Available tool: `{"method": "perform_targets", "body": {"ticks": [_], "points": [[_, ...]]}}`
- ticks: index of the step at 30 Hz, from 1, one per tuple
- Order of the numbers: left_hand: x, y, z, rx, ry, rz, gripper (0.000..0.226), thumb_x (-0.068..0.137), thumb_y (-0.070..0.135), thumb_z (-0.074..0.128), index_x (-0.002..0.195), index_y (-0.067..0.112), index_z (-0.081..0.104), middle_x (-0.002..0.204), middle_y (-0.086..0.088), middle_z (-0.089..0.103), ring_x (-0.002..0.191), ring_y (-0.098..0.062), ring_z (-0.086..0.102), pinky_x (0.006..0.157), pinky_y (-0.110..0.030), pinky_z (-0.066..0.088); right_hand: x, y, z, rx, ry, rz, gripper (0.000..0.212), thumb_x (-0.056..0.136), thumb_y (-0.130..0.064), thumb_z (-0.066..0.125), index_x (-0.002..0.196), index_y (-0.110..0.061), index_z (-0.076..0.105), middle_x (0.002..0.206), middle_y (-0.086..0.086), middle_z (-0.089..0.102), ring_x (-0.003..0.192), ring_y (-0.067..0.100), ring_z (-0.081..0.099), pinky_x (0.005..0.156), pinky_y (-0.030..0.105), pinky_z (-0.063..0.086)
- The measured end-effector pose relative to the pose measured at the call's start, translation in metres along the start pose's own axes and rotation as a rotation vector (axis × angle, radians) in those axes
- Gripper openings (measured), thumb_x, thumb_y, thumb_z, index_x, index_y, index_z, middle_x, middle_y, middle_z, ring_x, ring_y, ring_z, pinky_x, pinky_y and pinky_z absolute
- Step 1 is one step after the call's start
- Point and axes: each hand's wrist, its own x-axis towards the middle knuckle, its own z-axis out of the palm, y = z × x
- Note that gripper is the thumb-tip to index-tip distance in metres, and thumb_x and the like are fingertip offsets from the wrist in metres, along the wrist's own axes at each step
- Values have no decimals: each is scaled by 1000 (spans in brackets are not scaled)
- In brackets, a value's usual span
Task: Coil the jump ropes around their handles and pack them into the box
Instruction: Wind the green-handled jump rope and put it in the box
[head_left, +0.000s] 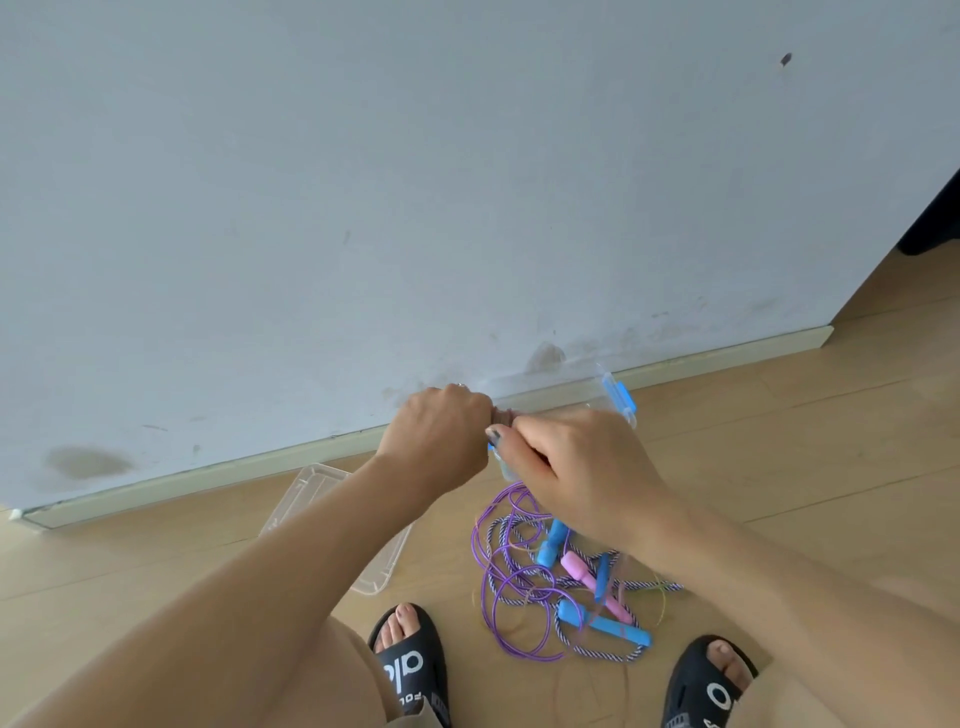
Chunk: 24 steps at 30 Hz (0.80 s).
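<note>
A tangle of jump ropes lies on the wooden floor between my feet: a thin purple rope (485, 571), a blue-and-white striped rope (597, 653), blue handles (553, 540) and a pink handle (576, 566). Above the pile I hold a clear plastic box with blue latches (619, 399), tilted against the wall's foot. My left hand (441, 436) is a closed fist on its near end. My right hand (582, 462) grips the same end, thumb on top. What the fingers pinch between them is hidden.
A clear plastic lid (322, 488) lies on the floor to the left, partly under my left forearm. The grey wall and its baseboard (727, 353) stand close ahead. My feet in black slides (410, 662) flank the ropes. Open floor stretches to the right.
</note>
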Motion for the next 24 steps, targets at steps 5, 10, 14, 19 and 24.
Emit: {"method": "perform_targets", "body": {"ticks": [5, 10, 14, 19, 24], "points": [[-10, 22, -3, 187, -37, 165, 20, 89, 13, 46, 102, 18, 60, 102, -6, 65, 90, -30, 65, 65, -33, 39, 25, 23, -7, -23, 12, 97, 55, 97, -48, 48, 58, -16, 26, 44, 2, 24, 48, 22, 27, 48, 33, 19], [-20, 29, -6, 84, 68, 257, 13, 86, 16, 50, 95, 14, 59, 91, -7, 65, 79, -36, 64, 60, -34, 37, 35, 60, 4, 183, -210, 239, 60, 94, -49, 59, 52, -15, 33, 42, -3, 32, 46, 13, 30, 48, 26, 22], [-17, 18, -4, -234, 163, 150, 9, 77, 18, 61, 73, 19, 54, 67, 0, 55, 66, -33, 54, 55, -32, 35, 25, 69, 27, 516, -249, 439, 55, 100, -41, 52, 55, -11, 42, 51, -1, 36, 54, 15, 35, 56, 33, 28], [-6, 3, 1, -469, 229, -76, 18, 79, 21, 58, 62, 20, 52, 53, 3, 49, 58, -29, 50, 49, -31, 37, -2, 34, 31, 412, -329, 556, 48, 106, -35, 36, 63, -14, 43, 53, 0, 40, 53, 18, 36, 56, 32, 30], [7, -11, 2, -379, 91, -276, 17, 81, 19, 54, 64, 16, 55, 59, -5, 53, 59, -30, 54, 47, -28, 35, -21, -2, 11, 115, -305, 366, 54, 105, -47, 27, 61, -17, 33, 54, 1, 39, 55, 21, 39, 55, 36, 30]]}}
